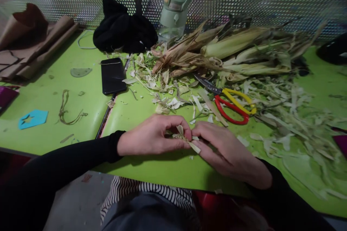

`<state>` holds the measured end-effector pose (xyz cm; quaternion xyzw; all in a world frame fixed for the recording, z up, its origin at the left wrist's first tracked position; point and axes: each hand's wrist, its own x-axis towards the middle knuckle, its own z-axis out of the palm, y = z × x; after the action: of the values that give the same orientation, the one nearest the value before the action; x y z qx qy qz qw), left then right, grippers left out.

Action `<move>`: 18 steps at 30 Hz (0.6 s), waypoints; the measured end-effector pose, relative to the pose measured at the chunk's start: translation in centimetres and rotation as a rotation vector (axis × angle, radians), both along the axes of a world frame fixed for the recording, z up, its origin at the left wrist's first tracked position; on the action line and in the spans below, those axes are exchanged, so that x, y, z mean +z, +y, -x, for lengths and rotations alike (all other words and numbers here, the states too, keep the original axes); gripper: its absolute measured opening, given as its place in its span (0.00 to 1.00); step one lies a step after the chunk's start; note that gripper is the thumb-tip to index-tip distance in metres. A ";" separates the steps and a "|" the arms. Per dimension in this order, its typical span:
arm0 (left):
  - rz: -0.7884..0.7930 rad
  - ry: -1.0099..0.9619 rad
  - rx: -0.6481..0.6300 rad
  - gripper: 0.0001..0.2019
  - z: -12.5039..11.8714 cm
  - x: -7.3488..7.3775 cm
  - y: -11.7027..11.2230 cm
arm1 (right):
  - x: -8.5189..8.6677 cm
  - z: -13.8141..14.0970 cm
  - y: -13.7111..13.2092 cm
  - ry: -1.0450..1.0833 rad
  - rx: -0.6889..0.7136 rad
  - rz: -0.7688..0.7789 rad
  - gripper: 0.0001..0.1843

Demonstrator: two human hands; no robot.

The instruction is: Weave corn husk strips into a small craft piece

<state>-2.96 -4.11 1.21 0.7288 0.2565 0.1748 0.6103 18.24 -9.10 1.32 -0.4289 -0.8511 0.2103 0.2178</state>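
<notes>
Pinched between thumb and forefinger, the left hand (154,135) is clamped on a small, pale straw-coloured braided piece of husk (179,136). Facing it at three o'clock, the right hand (223,146) has its thumb and fingers closed on the same piece, beside its loose flat strip ends. The piece is held just above the near edge of a bright green tabletop (157,168), between the two hands.

Taking the braided piece as the dial's centre, steel-bladed scissors with one red and one yellow handle (220,91) lie at one to two o'clock, blades pointing up and left. Beyond them, from twelve to two, spreads a heap of dry tan and green corn husks (233,48); pale shredded husk scraps (291,97) stretch towards three. A pale green lidded bottle with a clear body (173,20) stands near twelve, and a crumpled black cloth bundle (127,32) sits around eleven. At ten are a black rectangular phone (113,75) and, farther out, brown folded paper (27,52); a light-blue paper piece with a star-shaped cutout (38,119) lies past nine.
</notes>
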 end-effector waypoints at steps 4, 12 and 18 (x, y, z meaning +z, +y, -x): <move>0.082 -0.007 -0.027 0.10 0.0 0.5 -0.3 | -0.1 0.5 -0.4 0.109 -0.002 -0.014 0.14; 0.321 -0.053 -0.022 0.14 0.1 1.2 -0.5 | 0.2 0.9 -1.5 0.322 -0.155 0.212 0.16; 0.438 -0.051 0.112 0.19 -0.6 -0.1 -0.2 | -0.2 0.7 -0.2 0.082 -0.100 -0.029 0.10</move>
<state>-2.37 -4.26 1.11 0.5587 0.3128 0.1671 0.7498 17.56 -9.27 1.13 -0.4588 -0.8219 0.2044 0.2688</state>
